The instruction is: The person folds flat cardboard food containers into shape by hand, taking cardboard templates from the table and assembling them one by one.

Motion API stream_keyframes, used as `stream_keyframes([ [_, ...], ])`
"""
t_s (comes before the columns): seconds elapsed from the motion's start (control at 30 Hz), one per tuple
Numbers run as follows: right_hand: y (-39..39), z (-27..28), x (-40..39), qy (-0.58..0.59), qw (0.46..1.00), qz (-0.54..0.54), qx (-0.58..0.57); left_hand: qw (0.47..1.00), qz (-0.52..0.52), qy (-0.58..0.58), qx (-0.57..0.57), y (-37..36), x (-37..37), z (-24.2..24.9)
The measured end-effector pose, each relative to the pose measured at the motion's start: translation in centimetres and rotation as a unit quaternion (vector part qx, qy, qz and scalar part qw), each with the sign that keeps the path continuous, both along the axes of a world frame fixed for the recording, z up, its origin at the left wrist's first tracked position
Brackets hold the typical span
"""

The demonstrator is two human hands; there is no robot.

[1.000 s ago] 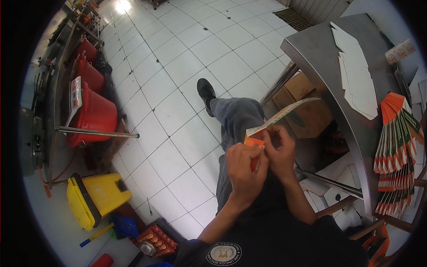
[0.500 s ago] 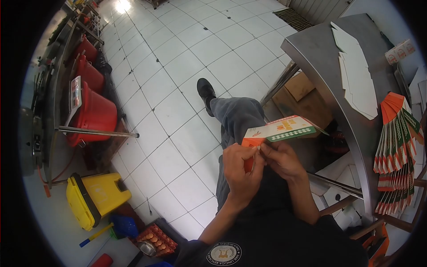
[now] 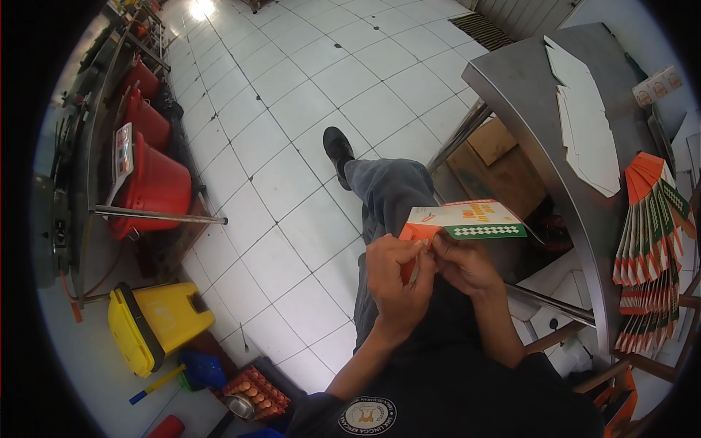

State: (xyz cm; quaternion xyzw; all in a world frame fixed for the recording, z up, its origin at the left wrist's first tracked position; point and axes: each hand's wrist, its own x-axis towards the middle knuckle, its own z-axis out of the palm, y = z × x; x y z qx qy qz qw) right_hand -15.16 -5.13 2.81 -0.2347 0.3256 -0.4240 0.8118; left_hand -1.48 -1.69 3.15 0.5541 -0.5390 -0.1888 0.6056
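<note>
Orange, white and green cardboard carton (image 3: 478, 216), edge-on a second ago, now shows its printed face; left hand (image 3: 398, 281) and right hand (image 3: 469, 267) pinch its orange end, seemingly the working spot.

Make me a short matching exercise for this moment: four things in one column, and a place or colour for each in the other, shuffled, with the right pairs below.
Column one
1. Carton
2. Bin
3. Eggs
4. Cut-out sheets

Column two
A. Yellow and black
B. Lying on the metal table
C. Held by the left hand and right hand
D. In a reddish tray

Right pairs: 1-C, 2-A, 3-D, 4-B
</note>
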Motion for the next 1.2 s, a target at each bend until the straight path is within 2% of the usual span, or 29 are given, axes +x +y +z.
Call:
stream_keyframes([
  [0.13,-0.3,0.6,0.2,0.020,1.000,-0.009,-0.008,1.000,0.011,-0.018,-0.006,-0.3,0.3,0.4],
  [0.2,-0.5,0.3,0.2,0.149,0.985,-0.033,-0.076,0.999,0.015,-0.029,-0.008,-0.4,0.4,0.5],
  [0.33,-0.4,1.5,1.4,0.363,0.906,-0.117,-0.185,0.999,0.001,-0.050,-0.021,-0.4,0.4,0.7],
  [0.43,-0.7,1.7,0.9,0.489,0.818,-0.111,-0.282,0.998,-0.009,-0.058,-0.031,-0.4,0.2,0.7],
  [0.63,-1.0,2.7,1.1,0.554,0.732,-0.147,-0.368,0.997,-0.026,-0.066,-0.039,-0.2,-0.2,0.8],
  [0.73,-1.1,2.4,1.4,0.549,0.715,-0.194,-0.387,0.996,-0.030,-0.069,-0.043,-0.2,-0.4,0.8],
  [1.2,-1.0,2.5,1.2,0.542,0.718,-0.181,-0.396,0.996,-0.040,-0.068,-0.036,-0.3,-0.4,1.1],
])
